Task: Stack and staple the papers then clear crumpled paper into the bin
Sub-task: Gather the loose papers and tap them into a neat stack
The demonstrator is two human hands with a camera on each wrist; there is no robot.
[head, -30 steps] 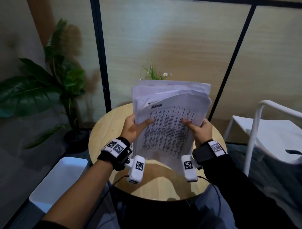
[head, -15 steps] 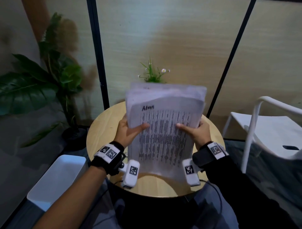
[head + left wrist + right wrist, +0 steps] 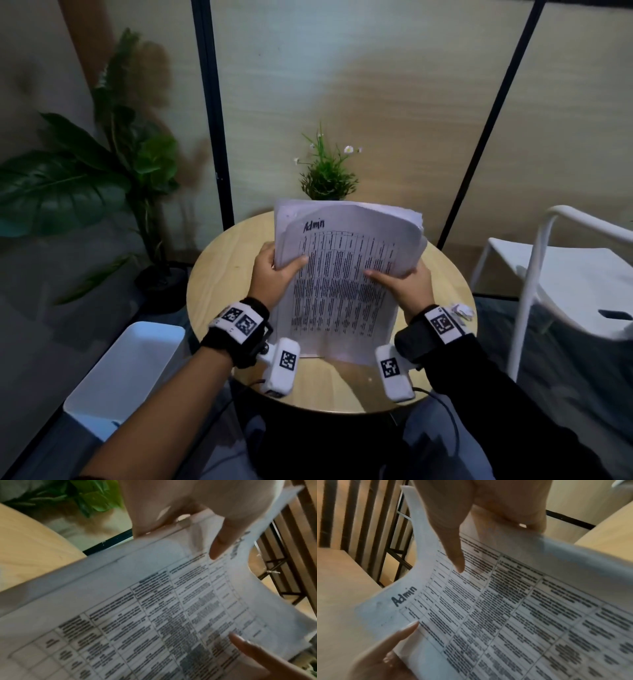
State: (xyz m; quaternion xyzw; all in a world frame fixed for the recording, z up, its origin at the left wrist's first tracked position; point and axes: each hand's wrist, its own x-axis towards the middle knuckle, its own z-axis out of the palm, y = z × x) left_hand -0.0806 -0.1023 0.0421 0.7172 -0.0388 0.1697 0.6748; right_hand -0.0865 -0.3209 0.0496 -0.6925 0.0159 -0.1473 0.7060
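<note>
Left of the worktop (image 3: 219,274) we see a white bin (image 3: 126,370) on the floor. Over the worktop, our left hand (image 3: 270,274) pinches the left edge of the papers (image 3: 342,284), thumb on the printed front. Our right hand (image 3: 404,284) pinches their right edge likewise. Right of the papers, crumpled paper (image 3: 462,310) lies at the worktop's rim.

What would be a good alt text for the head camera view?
Both hands, left hand and right hand, hold a stack of papers upright on a round wooden table. A white bin stands lower left.
</note>
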